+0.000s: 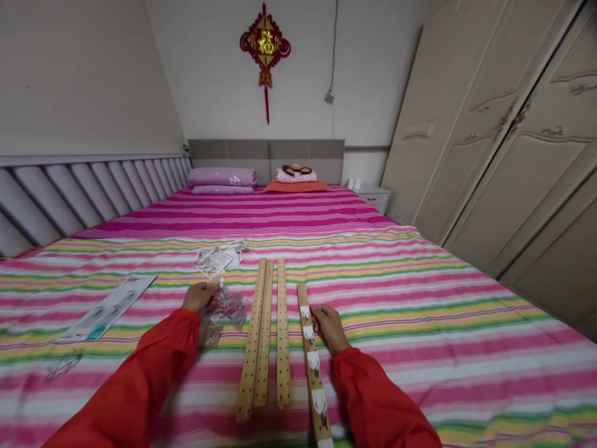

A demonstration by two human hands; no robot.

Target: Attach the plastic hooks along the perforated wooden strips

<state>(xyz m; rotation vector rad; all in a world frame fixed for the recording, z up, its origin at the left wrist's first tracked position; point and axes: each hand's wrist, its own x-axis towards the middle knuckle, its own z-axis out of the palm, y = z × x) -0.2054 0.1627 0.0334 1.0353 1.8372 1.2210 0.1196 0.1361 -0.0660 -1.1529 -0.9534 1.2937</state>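
Observation:
My left hand [200, 297] is closed at the fingertips on crinkled clear plastic packaging [228, 309]; a small white piece shows by the fingers. On the right, a wooden strip with holes [303, 294] carries several white hooks in a row. The farthest white hook [305, 312] is pinched at its right edge by my right hand [329, 325], though the thumb's exact contact is hard to see. Between my hands lie three more perforated wooden strips [282, 330], roughly parallel, two of them side by side. The near end of the hooked strip runs out of view.
All this lies on a striped bedsheet [401, 373]. Beyond the strips are more plastic packets [214, 260]. At left are a long printed package [109, 309] and a thin coiled wire [64, 364]. Folded bedding [222, 177] sits by the headboard [308, 152]; a wardrobe [489, 137] stands right.

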